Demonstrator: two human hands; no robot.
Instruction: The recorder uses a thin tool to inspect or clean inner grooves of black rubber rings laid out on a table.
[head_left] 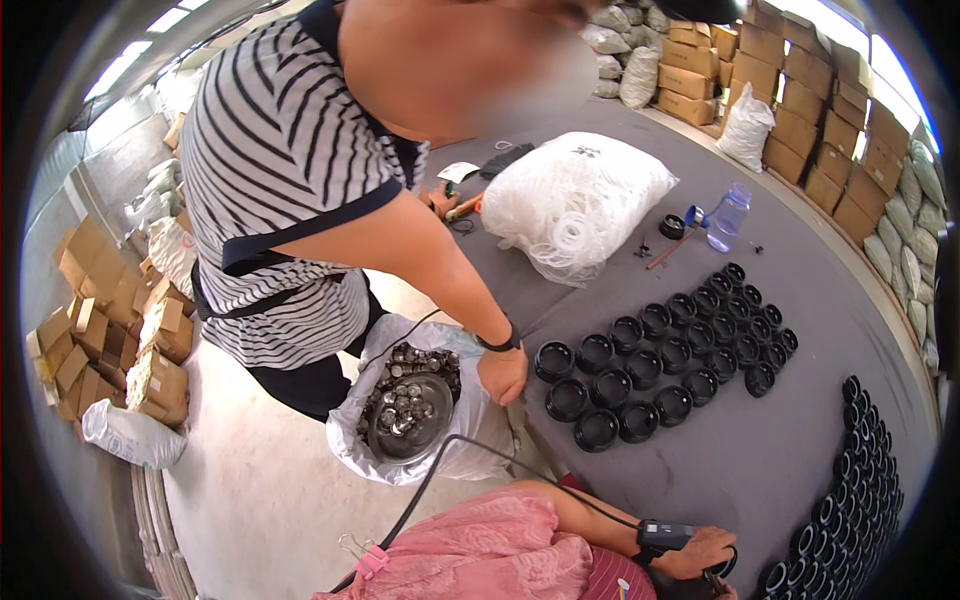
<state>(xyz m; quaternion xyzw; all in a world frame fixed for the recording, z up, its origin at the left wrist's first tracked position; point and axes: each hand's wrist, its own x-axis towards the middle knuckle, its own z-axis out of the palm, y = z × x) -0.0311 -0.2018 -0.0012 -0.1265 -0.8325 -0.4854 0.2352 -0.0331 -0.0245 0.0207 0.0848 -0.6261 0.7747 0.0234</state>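
Note:
My right hand [700, 550] lies at the near edge of the grey table [740, 460], with a small dark device [662, 535] strapped to the wrist and a black cable running off it. Its fingers curl over something dark at the frame's bottom; what it is stays unclear. My left hand is out of view. Black round caps [650, 360] stand open side up in rows on the table beyond it. More black caps [850, 490] are packed in lines to the right. A pink garment [480, 555] covers my lap.
A person in a striped top leans in, a hand [503, 375] at the table edge beside a white bag [410, 415] holding metal parts and a metal bowl. Farther back lie a bag of white rings [575, 205] and a plastic bottle [728, 215]. Cardboard boxes [800, 90] and sacks line the walls.

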